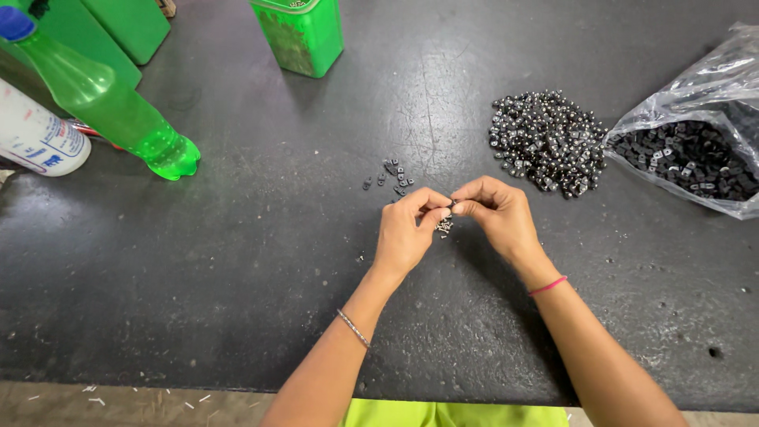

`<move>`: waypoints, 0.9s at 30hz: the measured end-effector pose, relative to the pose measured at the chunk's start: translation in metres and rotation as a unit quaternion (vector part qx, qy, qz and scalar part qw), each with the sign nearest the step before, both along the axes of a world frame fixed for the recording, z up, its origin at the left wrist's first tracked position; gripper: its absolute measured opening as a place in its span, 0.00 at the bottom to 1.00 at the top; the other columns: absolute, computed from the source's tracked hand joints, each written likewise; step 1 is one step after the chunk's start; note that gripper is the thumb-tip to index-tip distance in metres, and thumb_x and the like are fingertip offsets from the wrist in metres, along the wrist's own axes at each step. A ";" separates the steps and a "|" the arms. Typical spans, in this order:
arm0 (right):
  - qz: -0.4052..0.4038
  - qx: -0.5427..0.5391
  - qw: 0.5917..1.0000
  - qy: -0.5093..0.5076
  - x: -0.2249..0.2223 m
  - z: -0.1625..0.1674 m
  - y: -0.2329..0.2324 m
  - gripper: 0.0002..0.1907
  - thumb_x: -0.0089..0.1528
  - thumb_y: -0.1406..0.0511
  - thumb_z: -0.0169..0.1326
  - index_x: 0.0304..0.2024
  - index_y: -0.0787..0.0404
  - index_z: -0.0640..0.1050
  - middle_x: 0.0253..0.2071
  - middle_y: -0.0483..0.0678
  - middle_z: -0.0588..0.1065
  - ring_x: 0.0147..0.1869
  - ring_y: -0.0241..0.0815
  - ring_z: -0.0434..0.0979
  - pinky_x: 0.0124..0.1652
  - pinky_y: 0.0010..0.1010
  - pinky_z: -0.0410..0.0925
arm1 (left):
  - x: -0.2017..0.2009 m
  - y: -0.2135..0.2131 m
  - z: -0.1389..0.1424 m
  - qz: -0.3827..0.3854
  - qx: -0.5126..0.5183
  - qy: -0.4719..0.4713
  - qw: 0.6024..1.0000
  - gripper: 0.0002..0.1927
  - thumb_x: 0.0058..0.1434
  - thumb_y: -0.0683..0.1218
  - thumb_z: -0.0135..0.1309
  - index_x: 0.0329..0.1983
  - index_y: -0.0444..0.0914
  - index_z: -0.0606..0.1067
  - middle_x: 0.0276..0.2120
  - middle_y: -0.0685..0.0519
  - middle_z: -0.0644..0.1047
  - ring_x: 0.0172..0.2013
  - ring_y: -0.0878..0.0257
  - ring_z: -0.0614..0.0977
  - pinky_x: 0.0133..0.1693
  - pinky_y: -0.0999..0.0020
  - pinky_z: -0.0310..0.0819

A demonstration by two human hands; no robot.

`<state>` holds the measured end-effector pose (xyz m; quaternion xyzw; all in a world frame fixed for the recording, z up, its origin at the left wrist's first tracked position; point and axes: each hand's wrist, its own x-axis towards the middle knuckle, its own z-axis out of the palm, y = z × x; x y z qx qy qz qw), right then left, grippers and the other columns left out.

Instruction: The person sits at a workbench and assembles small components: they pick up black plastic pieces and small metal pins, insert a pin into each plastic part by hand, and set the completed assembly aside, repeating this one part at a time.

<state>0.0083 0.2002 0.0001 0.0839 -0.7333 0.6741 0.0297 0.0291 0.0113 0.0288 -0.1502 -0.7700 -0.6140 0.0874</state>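
Note:
My left hand point(409, 229) and my right hand point(500, 213) meet fingertip to fingertip above the dark table point(237, 277), pinching a tiny dark part point(451, 206) between them. A few tiny screws point(444, 227) lie just under the fingers. Several small black clips point(393, 175) lie scattered just beyond my left hand. A heap of shiny dark metal pieces point(547, 142) sits beyond my right hand. At the right edge lies an open clear plastic bag point(696, 150) of small black parts.
A green plastic bottle point(111, 107) lies on its side at the far left beside a white bottle point(35, 138). Green containers point(304, 35) stand at the back. The table's front edge runs along the bottom, with floor below.

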 end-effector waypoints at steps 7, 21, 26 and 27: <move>0.005 0.007 1.000 0.014 0.000 -0.006 0.002 0.03 0.62 0.75 0.59 0.39 0.66 0.79 0.36 0.45 0.81 0.41 0.30 0.79 0.44 0.23 0.72 | 0.001 0.000 0.001 0.004 -0.026 0.037 0.999 0.05 0.62 0.38 0.58 0.41 0.35 0.79 0.33 0.50 0.83 0.33 0.62 0.85 0.39 0.68 0.80; -0.010 0.320 0.942 0.099 0.012 0.034 0.004 0.10 0.58 0.67 0.64 0.43 0.57 0.84 0.40 0.46 0.81 0.40 0.41 0.81 0.41 0.32 0.72 | -0.030 -0.016 -0.033 -0.012 0.267 -0.114 0.957 0.08 0.66 0.37 0.62 0.46 0.31 0.77 0.41 0.47 0.80 0.40 0.67 0.79 0.44 0.71 0.73; 0.016 0.400 0.906 0.136 0.017 0.043 -0.003 0.09 0.56 0.64 0.63 0.40 0.53 0.85 0.40 0.44 0.80 0.43 0.48 0.81 0.42 0.37 0.71 | -0.030 -0.022 -0.028 -0.053 0.371 -0.165 0.912 0.06 0.65 0.38 0.55 0.43 0.34 0.71 0.44 0.43 0.83 0.43 0.61 0.84 0.49 0.65 0.80; 0.016 0.404 0.903 0.146 0.017 0.043 -0.004 0.09 0.56 0.64 0.63 0.40 0.53 0.85 0.40 0.44 0.80 0.43 0.47 0.80 0.42 0.38 0.71 | -0.029 -0.021 -0.027 -0.050 0.372 -0.180 0.909 0.06 0.65 0.38 0.55 0.43 0.35 0.70 0.43 0.42 0.83 0.42 0.60 0.85 0.48 0.64 0.81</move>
